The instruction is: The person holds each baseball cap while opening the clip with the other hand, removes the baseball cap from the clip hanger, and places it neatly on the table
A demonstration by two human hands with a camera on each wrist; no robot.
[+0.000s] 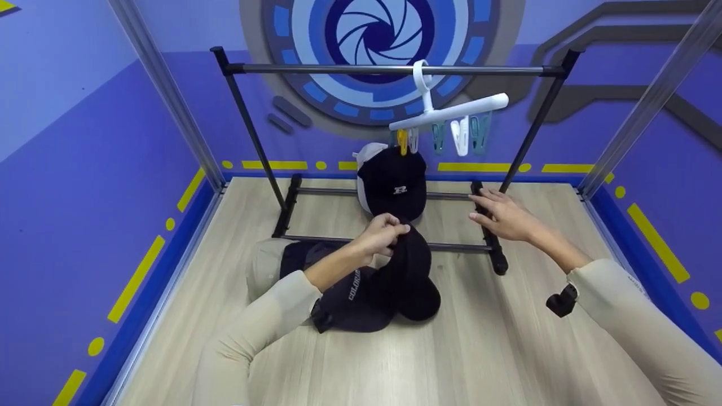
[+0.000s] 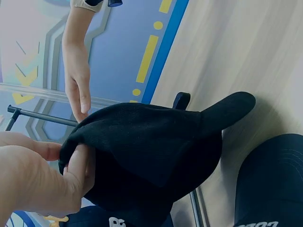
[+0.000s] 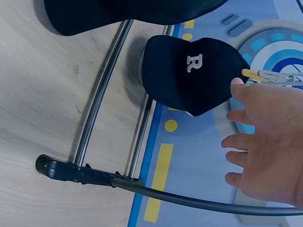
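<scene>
My left hand (image 1: 377, 239) pinches a plain black cap (image 1: 412, 256) by its edge, thumb and fingertips on the fabric. The cap hangs from that hand with its brim (image 2: 232, 109) pointing away, as the left wrist view shows. My right hand (image 1: 503, 217) reaches out to the right with its fingers extended and nothing in them. Behind the held cap is a black cap with a white R (image 1: 389, 175), gripped at its top by a yellow clip (image 3: 250, 74). That clip belongs to a white hanger (image 1: 451, 111) hooked on the rack's top bar.
A dark cap with a beige crown (image 1: 262, 265) lies on the table, partly under my left forearm. The black metal rack (image 1: 338, 69) stands near the back wall, its feet on the wooden tabletop (image 1: 479, 349). Green and white clips (image 1: 460, 136) hang along the hanger.
</scene>
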